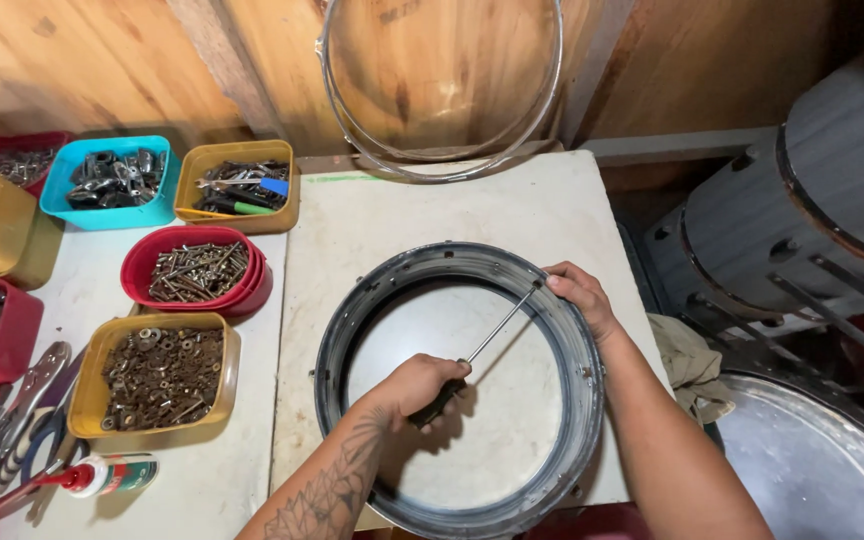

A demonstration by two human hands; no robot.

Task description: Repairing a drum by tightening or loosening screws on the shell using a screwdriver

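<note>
Grey, stiff drum shell point(592, 400): my right hand point(580, 295) is gripping its rim, my left hand point(417, 385) is clenching the slim screwdriver point(482, 345).

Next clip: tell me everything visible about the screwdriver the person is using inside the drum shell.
The screwdriver has a dark handle and a long, thin, shiny metal shaft. The left hand grips the handle, hiding most of it. The shaft slants up and to the right across the open middle of the round grey drum shell, its tip reaching the shell's inner wall at the upper right. There the right hand rests on the rim, its fingers right at the tip.
</note>
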